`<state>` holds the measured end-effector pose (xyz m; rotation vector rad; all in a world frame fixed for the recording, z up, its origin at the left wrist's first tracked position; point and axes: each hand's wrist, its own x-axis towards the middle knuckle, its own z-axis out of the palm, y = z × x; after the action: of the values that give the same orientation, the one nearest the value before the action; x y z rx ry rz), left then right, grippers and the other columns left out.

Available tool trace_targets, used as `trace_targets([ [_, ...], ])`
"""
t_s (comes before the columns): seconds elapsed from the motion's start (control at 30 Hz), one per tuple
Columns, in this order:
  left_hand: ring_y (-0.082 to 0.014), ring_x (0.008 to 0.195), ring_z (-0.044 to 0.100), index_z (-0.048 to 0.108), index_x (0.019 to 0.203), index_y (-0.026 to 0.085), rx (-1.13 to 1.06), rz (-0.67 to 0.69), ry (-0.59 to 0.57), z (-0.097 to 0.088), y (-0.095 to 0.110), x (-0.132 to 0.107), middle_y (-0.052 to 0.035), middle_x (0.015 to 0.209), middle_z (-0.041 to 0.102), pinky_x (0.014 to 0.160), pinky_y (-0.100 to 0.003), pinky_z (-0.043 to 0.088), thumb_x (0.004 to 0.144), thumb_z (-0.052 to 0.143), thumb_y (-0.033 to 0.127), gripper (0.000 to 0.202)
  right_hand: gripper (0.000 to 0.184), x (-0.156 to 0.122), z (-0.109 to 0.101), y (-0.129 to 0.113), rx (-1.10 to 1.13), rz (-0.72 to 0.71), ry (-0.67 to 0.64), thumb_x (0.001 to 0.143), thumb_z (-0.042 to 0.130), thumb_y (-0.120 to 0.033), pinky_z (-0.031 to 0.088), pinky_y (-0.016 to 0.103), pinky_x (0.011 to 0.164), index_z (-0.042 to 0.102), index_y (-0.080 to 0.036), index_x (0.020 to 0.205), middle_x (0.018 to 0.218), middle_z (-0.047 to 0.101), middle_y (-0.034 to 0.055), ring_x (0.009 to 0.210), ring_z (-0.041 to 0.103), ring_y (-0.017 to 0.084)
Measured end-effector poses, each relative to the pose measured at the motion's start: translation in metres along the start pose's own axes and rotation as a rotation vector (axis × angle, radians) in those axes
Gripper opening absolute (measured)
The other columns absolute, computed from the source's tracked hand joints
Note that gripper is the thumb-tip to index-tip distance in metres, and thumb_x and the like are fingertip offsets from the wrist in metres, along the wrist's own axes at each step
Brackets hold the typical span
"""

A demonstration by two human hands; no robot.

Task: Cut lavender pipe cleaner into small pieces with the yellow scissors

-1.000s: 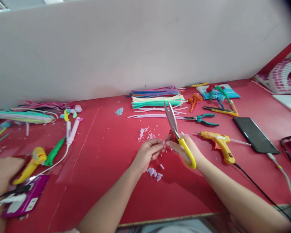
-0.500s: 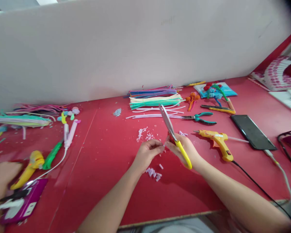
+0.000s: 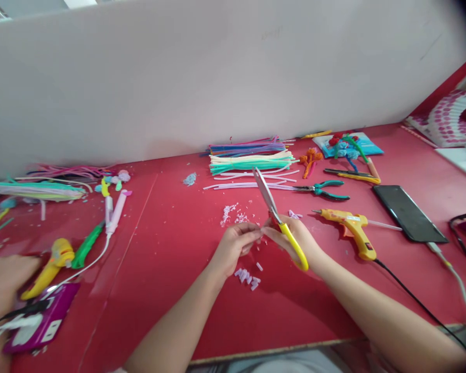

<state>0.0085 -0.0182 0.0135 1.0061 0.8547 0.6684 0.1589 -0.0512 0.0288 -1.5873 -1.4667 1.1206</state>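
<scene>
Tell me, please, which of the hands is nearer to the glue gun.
The right: the right hand, holding scissors, is a little left of the glue gun; the left hand is farther left, beyond the right hand.

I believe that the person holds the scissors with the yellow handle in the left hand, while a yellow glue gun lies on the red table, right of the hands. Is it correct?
Not quite: the head view shows the scissors in the right hand, not the left hand. The rest stands.
</scene>
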Motion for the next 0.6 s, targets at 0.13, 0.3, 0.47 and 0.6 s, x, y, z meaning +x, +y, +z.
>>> trace_targets([
  [0.13, -0.0047, 0.044, 0.037, 0.058, 0.072, 0.014, 0.181, 0.050, 0.016, 0.003, -0.002, -0.001, 0.0025, 0.055, 0.050, 0.044, -0.018, 0.027, 0.067, 0.057, 0.030, 0.017, 0.013, 0.000, -0.005, 0.003, -0.006, -0.005, -0.025, 0.069, 0.043, -0.028, 0.031, 0.018, 0.044, 0.046, -0.017, 0.063, 0.048, 0.041, -0.0055, 0.044, 0.039, 0.007],
  [0.3, -0.0129, 0.068, 0.049, 0.057, 0.069, 0.015, 0.529, 0.287, 0.107, -0.003, 0.003, -0.001, -0.0011, 0.068, 0.054, 0.065, -0.024, 0.036, 0.073, 0.049, 0.030, 0.017, 0.016, 0.008, -0.028, 0.012, -0.261, 0.042, 0.118, 0.069, 0.042, -0.031, 0.029, 0.018, 0.045, 0.048, -0.017, 0.064, 0.051, 0.046, -0.0039, 0.047, 0.041, 0.008],
  [0.47, -0.0116, 0.065, 0.045, 0.054, 0.065, 0.016, 0.748, 0.351, 0.066, -0.011, 0.012, -0.001, -0.0012, 0.071, 0.052, 0.063, -0.023, 0.035, 0.075, 0.046, 0.025, 0.016, 0.025, 0.020, -0.049, 0.027, -0.668, 0.179, 0.055, 0.069, 0.042, -0.038, 0.025, 0.021, 0.044, 0.056, -0.017, 0.068, 0.055, 0.055, 0.0023, 0.047, 0.045, 0.011],
  [0.6, -0.0083, 0.057, 0.041, 0.055, 0.081, 0.020, 0.892, 0.296, -0.052, -0.013, 0.018, -0.006, -0.0002, 0.083, 0.051, 0.055, -0.021, 0.034, 0.070, 0.050, 0.017, 0.013, 0.035, 0.023, -0.050, 0.027, -0.822, 0.195, 0.124, 0.072, 0.039, -0.045, 0.022, 0.022, 0.045, 0.058, -0.017, 0.076, 0.064, 0.061, 0.0076, 0.053, 0.050, 0.014],
])
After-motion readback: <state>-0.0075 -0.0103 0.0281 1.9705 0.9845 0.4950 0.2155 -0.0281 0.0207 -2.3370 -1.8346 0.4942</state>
